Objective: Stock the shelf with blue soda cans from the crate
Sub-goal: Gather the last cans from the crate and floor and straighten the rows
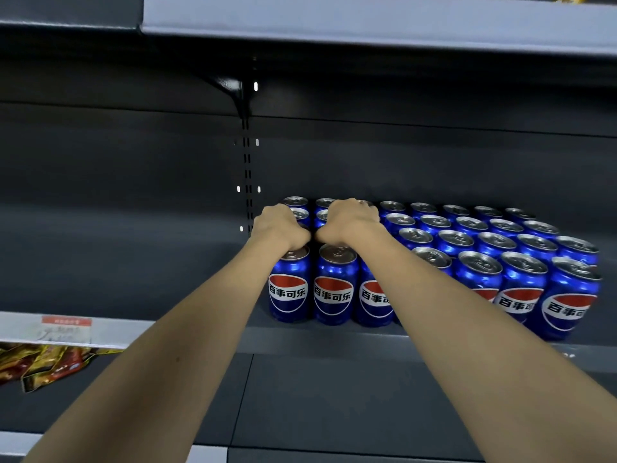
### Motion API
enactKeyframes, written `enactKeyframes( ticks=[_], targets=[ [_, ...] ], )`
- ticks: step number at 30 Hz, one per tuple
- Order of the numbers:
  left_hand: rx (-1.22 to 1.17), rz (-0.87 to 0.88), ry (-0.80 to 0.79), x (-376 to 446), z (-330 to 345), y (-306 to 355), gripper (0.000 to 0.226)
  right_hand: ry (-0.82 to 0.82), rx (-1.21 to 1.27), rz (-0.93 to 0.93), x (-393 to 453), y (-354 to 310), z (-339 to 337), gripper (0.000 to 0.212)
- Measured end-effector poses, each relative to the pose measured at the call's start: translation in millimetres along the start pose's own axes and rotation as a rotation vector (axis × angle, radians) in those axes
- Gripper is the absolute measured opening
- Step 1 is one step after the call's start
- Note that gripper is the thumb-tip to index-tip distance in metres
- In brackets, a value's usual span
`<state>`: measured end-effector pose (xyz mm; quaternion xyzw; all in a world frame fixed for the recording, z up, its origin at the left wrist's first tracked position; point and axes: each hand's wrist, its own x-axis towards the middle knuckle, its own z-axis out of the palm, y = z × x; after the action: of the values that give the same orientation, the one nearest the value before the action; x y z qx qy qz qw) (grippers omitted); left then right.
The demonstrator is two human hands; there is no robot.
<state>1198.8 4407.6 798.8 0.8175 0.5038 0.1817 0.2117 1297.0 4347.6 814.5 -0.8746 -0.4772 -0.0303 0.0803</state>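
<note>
snack packets (43,362): lower left of the frame, gold and red wrappers lying on the shelf one level down, under a price strip. Nothing to do with the job.

upright slot rail (247,168): centre-left, runs up the back panel to a black bracket. The can block starts just right of it, so it looks like that marks the bay edge they're filling from.

left hand (280,227): just left of centre, knuckles toward the camera, fingers curled down over the top of a can in the leftmost column. It covers that can, so I can't really tell whether it's gripping or just pressing it back.

right hand (350,222): touching distance from the left one, same pose, curled over a can in the next column. Same deal, the grip is hidden. My guess is both are seating a can each behind the front row.

blue soda cans (477,259): centre to right of the frame, upright, packed in tight rows, logos facing out. Front-row cans sit right below both wrists.

shelf (327,340): the grey edge runs across the middle. Bare deck left of the cans, so there's still room to stock.

crate: not in frame at all.
</note>
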Motion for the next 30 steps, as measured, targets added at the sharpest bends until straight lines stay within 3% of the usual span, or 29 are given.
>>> enactKeyframes(
  ticks=[4, 10, 18, 23, 27, 30],
  targets=[
    [0.005, 0.001, -0.004, -0.4, -3.5, -1.9, 0.028, 0.025, 0.007, -0.017, -0.1, -3.9, 0.1, 0.024],
    [-0.016, 0.009, 0.003, -0.4, -2.6, -3.2, 0.031, 0.023, 0.049, -0.024, 0.3, 2.3, 1.0, 0.023],
    [0.046, -0.011, -0.055, 1.5, -1.5, 1.5, 0.043, -0.093, 0.04, -0.035, 0.7, 18.5, -8.6, 0.05],
    [0.097, 0.139, 0.092, -1.6, 7.5, 23.0, 0.039, -0.018, 0.079, 0.002, -0.4, 51.0, -26.2, 0.035],
    [0.095, 0.26, 0.097, -8.5, 17.1, 49.6, 0.038, -0.053, 0.054, 0.028, -4.0, 83.1, -30.7, 0.033],
    [0.098, 0.306, 0.069, -10.3, 25.9, 68.2, 0.051, -0.025, 0.047, 0.068, -9.4, 106.3, -32.5, 0.049]
  ],
)
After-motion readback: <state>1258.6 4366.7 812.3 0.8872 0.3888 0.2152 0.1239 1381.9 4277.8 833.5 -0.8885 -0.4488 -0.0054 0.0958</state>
